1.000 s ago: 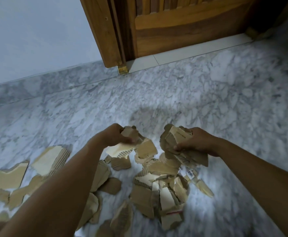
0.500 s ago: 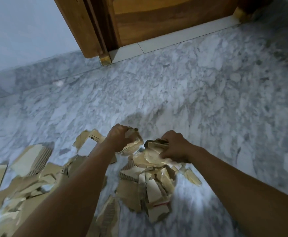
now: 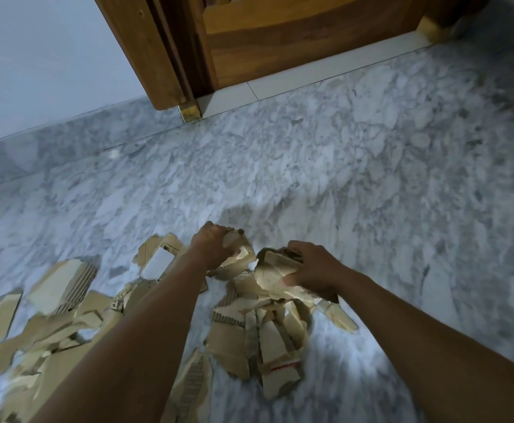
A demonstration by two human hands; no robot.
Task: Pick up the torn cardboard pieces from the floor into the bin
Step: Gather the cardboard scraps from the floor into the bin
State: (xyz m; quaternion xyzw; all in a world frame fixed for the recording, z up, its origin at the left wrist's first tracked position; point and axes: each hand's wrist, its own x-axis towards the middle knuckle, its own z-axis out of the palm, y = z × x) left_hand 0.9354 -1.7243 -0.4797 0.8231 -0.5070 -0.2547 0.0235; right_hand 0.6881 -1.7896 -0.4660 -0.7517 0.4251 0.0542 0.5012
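In the head view, the tips of the fingers of the left hand (image 3: 211, 245) are hidden behind the knuckles and the cardboard. The torn cardboard pieces (image 3: 51, 303) at the lower left are blurred, and some are cut off by the picture's edge. The pieces lie over each other, so a full count cannot be made.

Two hands are seen. The left hand's fingers are curled round a few cardboard scraps (image 3: 239, 257). A crumpled bunch of cardboard (image 3: 272, 274) is gripped by the right hand (image 3: 315, 270), with the thumb pressed on its front. Both are held just above one heap (image 3: 261, 340) of pieces on the marble floor (image 3: 371, 178). One piece with a white label (image 3: 158, 264) lies just left of the left wrist.

All the pieces are well apart from the floor's far edge, where one wooden door (image 3: 280, 35) and a pale wall (image 3: 36, 56) are seen.
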